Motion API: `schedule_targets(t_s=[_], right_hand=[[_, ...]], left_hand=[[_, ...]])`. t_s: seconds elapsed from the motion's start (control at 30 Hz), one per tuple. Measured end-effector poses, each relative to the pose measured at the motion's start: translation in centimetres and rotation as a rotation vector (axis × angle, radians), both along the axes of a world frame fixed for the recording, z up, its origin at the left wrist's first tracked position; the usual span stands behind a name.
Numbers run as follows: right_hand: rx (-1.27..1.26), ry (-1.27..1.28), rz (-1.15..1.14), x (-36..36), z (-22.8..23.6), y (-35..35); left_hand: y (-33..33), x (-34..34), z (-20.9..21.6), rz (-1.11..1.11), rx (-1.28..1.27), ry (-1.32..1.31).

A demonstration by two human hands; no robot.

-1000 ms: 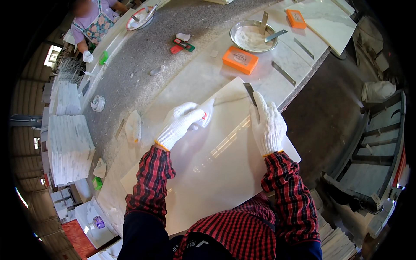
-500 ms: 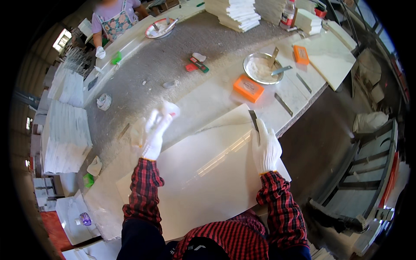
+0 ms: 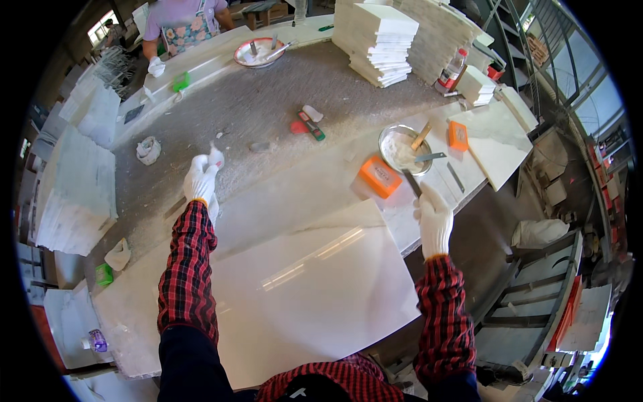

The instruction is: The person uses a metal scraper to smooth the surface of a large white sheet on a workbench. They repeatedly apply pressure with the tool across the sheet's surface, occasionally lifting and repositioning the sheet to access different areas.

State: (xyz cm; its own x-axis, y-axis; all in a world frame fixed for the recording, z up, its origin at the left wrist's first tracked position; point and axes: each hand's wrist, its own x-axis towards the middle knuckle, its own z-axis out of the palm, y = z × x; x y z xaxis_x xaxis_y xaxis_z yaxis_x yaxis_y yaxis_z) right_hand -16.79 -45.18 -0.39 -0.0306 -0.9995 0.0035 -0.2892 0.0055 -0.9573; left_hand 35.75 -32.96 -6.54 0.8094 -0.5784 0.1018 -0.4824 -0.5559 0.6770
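Note:
My white-gloved left hand (image 3: 201, 179) is above the grey, dusty part of the bench, closed around a white wad (image 3: 216, 156) that looks like a rag. Gripped in my gloved right hand (image 3: 435, 216) is a flat dark metal scraper (image 3: 411, 182), its blade pointing up toward a steel bowl (image 3: 386, 144) of pale paste. Two more flat tools stand in that bowl. Below and between my hands lies a large glossy white tile (image 3: 315, 288) with a faint grey vein. An orange box (image 3: 380, 177) sits beside the bowl, near the scraper.
Another orange box (image 3: 458, 136) and a loose metal strip (image 3: 455, 177) lie right of the bowl. Tile stacks (image 3: 385, 40) stand at the back and left. A red-green tool (image 3: 310, 126) rests mid-bench. Across the bench a person in a floral apron (image 3: 184, 37) stands.
My left hand has moved left with the white wad. My right hand has lifted away from the tile toward the bowl, carrying the scraper. The view has shifted slightly.

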Motion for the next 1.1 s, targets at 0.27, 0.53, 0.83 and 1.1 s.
schedule_targets(t_s=[0.27,0.53,0.83,1.1], right_hand=[[-0.112,0.503,0.128,0.6,-1.6,-12.2],[0.136,0.180,0.199,0.5,-2.0,-14.3],[0.265,-0.190,0.221,-0.6,0.8,-5.5],[0.270,-0.086,0.349,0.4,-0.5,3.8]], left_hand=[[1.4,0.3,-0.3,-0.106,0.096,-0.082],[2.5,-0.9,3.0,-0.127,0.146,-0.096],[7.5,-11.2,5.5,-0.468,-0.144,-0.055],[7.5,-25.7,4.4,-0.633,0.035,-0.402]])
